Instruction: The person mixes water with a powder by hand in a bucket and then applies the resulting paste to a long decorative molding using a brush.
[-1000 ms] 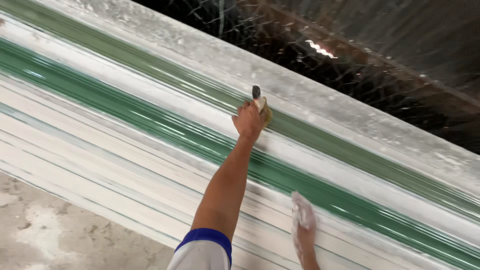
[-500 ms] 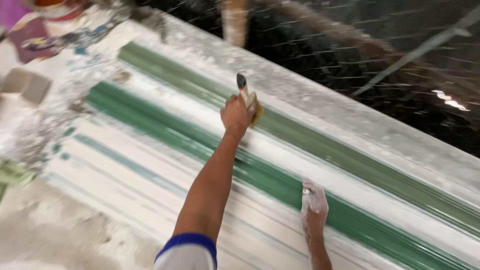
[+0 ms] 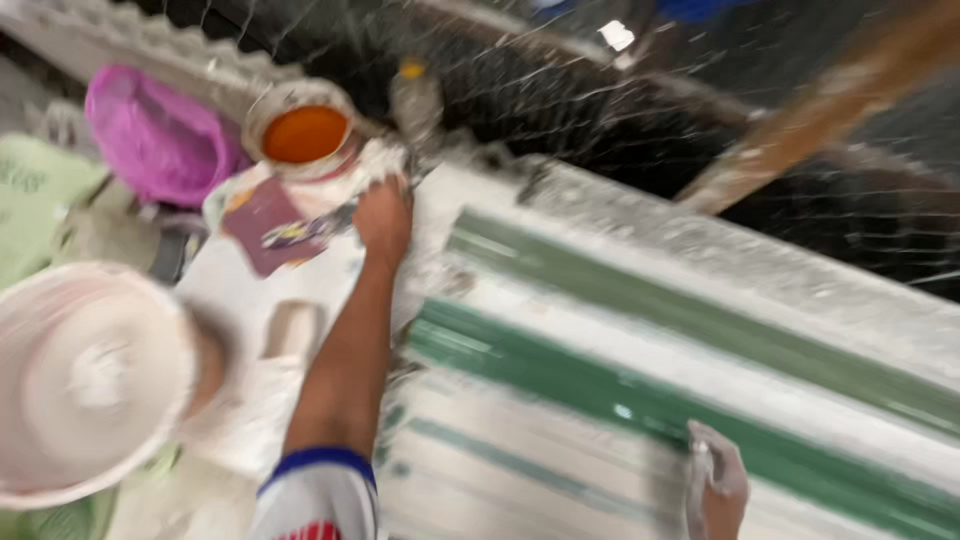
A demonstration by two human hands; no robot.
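Reaching far forward, the left hand (image 3: 383, 218) is closed around what is most likely a paintbrush handle; blur hides the tool itself, so the grip reads as fingers together on something thin. Just beyond the knuckles sits a small pot of orange liquid (image 3: 304, 133), with a magenta bag (image 3: 150, 140) further left of it and a large white bucket (image 3: 85, 375) near the forearm. The right hand (image 3: 716, 490) rests palm-down, fingers loosely spread and coated white, on the moulded cornice (image 3: 700, 330), touching a white band just below a green stripe. Judgement on handling: the brush should be light and stiff in the handle, soft at the bristles, probably slick with wet paint, so best gripped mid-handle, well back from the bristles. The pot looks light and easy to tip, open at the top; take it by the wall or rim, kept upright. Difference from half a second ago: then the left hand held the brush against the upper green stripe; now it has swung left, off the cornice and next to the pot. The view has panned left, bringing bucket and bag fully into frame. The right hand keeps its place on the moulding.
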